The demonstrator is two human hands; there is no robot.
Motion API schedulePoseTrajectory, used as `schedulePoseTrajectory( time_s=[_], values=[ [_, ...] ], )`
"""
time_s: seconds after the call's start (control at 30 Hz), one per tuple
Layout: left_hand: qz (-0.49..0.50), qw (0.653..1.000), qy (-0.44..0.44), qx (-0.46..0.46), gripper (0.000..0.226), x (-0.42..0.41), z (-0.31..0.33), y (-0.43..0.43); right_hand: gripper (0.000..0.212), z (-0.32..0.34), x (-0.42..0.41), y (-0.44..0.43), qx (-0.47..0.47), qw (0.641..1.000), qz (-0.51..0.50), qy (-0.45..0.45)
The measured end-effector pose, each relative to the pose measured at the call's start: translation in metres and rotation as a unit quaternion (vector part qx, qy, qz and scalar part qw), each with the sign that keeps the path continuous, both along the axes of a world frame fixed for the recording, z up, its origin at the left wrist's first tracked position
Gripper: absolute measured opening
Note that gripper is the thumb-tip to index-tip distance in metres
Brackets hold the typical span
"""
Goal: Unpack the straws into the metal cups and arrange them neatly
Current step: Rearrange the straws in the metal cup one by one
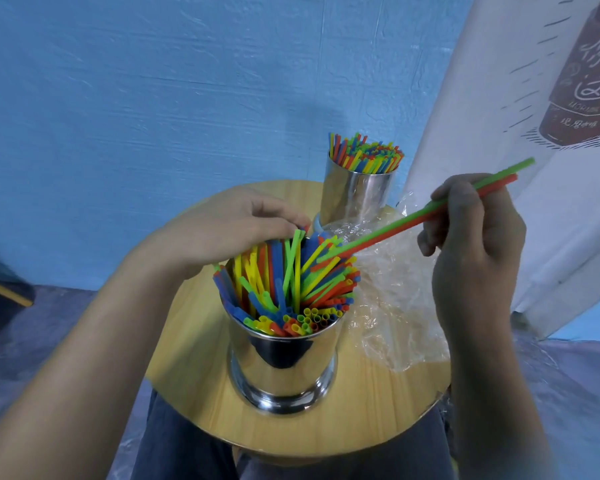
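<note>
Wooden table [361, 410], right hand [475, 244] pinching two straws [395, 226] over cup [284, 368], left hand [229, 226] atop, grip unclear
</note>
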State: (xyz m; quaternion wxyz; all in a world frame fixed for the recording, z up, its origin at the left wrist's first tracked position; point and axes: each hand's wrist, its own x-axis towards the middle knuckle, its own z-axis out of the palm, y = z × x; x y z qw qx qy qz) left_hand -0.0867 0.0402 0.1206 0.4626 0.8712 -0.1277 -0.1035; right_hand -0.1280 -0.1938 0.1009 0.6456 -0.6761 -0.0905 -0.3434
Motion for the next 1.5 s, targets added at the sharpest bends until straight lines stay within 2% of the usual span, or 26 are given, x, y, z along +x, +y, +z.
schedulePoseTrajectory(
  time_s=[0.17,0.27,0.37,0.43,0.5,0.6,0.7,0.83,0.9,1.17,1.33,1.5],
  values=[
    [-0.029,0.999,0.018,0.026,0.022,0.008,0.005,0.0,0.018,-0.009,0.002,0.008,-0.162,0.983,0.078,0.045],
    [-0.026,0.999,0.019,0.04,0.017,0.014,0.005,-0.001,0.007,-0.019,0.004,0.013,-0.197,0.973,0.102,0.064],
    [-0.024,0.999,0.019,0.041,0.013,0.017,0.004,-0.001,0.029,-0.025,0.004,0.015,-0.173,0.978,0.096,0.066],
    [-0.026,0.999,0.019,0.04,0.012,0.018,0.003,-0.001,0.026,-0.026,0.005,0.014,-0.192,0.976,0.086,0.062],
    [-0.029,0.999,0.018,0.038,0.01,0.018,0.003,0.0,0.011,-0.027,0.008,0.013,-0.242,0.966,0.07,0.063],
    [-0.033,0.999,0.012,0.034,0.007,0.018,0.004,-0.001,0.03,-0.029,0.011,0.012,-0.286,0.953,0.06,0.077],
    [-0.035,0.999,0.01,0.037,0.005,0.018,0.006,-0.001,0.04,-0.03,0.01,0.013,-0.298,0.947,0.077,0.091],
    [-0.026,0.999,-0.006,0.039,0.004,0.017,0.006,-0.002,0.012,-0.032,0.01,0.013,-0.259,0.957,0.096,0.089],
    [-0.016,0.999,-0.021,0.027,0.006,0.015,0.006,-0.002,0.006,-0.031,0.011,0.013,-0.248,0.958,0.108,0.093],
    [0.016,0.996,-0.07,-0.045,0.01,0.009,0.011,-0.004,0.02,-0.03,0.011,0.016,-0.265,0.957,0.084,0.076],
    [0.012,0.988,-0.117,-0.103,0.013,0.001,0.013,-0.008,0.017,-0.024,0.012,0.019,-0.268,0.961,0.043,0.051],
    [-0.009,0.976,-0.149,-0.159,0.007,-0.01,0.012,-0.014,0.032,-0.022,0.013,0.027,-0.268,0.96,0.06,0.058]
  ],
)
